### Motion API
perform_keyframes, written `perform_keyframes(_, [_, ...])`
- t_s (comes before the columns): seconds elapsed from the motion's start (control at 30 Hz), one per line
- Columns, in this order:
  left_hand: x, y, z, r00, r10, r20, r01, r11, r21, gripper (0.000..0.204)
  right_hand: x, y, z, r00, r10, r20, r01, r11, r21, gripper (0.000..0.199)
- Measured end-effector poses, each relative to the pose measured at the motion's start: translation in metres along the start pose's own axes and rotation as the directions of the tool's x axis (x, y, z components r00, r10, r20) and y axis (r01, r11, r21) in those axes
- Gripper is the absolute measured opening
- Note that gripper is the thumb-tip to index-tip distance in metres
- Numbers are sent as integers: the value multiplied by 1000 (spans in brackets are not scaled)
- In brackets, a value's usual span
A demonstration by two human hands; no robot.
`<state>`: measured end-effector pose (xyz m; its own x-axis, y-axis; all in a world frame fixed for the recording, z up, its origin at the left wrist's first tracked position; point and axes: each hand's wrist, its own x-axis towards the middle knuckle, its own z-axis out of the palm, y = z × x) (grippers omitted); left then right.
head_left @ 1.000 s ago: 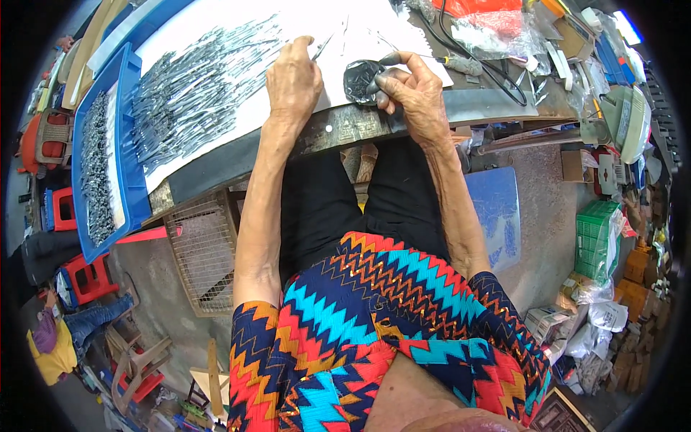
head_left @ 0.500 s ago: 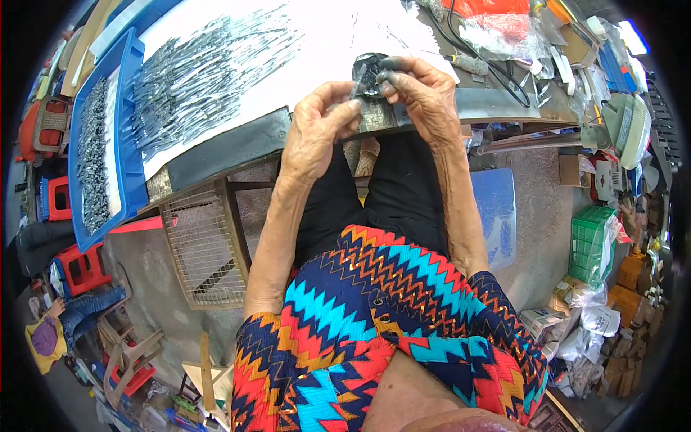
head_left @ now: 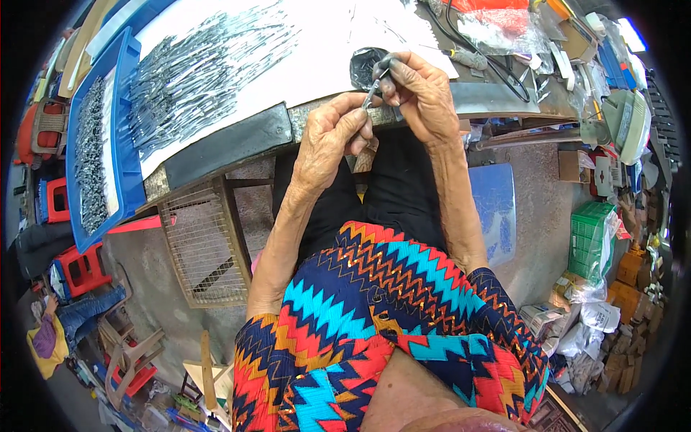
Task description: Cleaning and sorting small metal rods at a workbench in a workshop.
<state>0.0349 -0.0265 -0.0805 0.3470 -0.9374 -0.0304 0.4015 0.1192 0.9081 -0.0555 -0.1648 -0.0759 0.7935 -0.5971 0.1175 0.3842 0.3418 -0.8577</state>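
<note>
My left hand (head_left: 332,135) is closed, thumb and fingertips pinching the lower end of a thin grey stick-like piece (head_left: 371,94). At its upper end, the darkened fingertips of my right hand (head_left: 426,95) are pinched together on the same piece. The piece is too small to name exactly. Just behind the hands, a round black plastic-lined dish (head_left: 362,70) sits on white paper (head_left: 324,43); what lies inside it is hard to make out. To the left, many thin black strips (head_left: 209,72) are spread over the paper.
A blue tray (head_left: 129,165) holding small dark pieces stands at the table's left end. A dark pad (head_left: 230,142) covers part of the front edge. A black cable (head_left: 497,68), a screwdriver-like tool (head_left: 469,60) and plastic bags (head_left: 504,36) lie at the right. Below stands a wire-mesh frame (head_left: 205,245).
My left hand has moved right and slightly down, closer to my right hand. The thin piece now spans both sets of fingertips, and the black dish is less covered.
</note>
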Motion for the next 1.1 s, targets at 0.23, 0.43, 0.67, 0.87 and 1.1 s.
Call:
perform_keyframes(0.23, [1, -4, 0, 1000, -5, 23, 5, 1000, -15, 27, -2, 0, -1, 999, 23, 30, -24, 999, 38, 15])
perform_keyframes(0.43, [-1, -7, -1, 1000, 25, 20, -25, 1000, 14, 26, -4, 0, 0, 999, 45, 21, -44, 998, -44, 15])
perform_keyframes(0.67, [-3, -2, 0, 1000, 3, 2, -3, 969, 246, 21, -7, -10, 1, 999, -42, 33, 53, 816, -576, 13])
perform_keyframes(0.87, [-3, -5, 1, 998, -28, 55, 24, 997, 73, 23, -10, -5, -5, 999, 49, 3, -44, 929, -366, 14])
perform_keyframes(1.1, [-5, -5, 2, 1000, -1, 24, -4, 977, 211, 23, -13, -5, -1, 999, 52, -6, -50, 914, -403, 14])
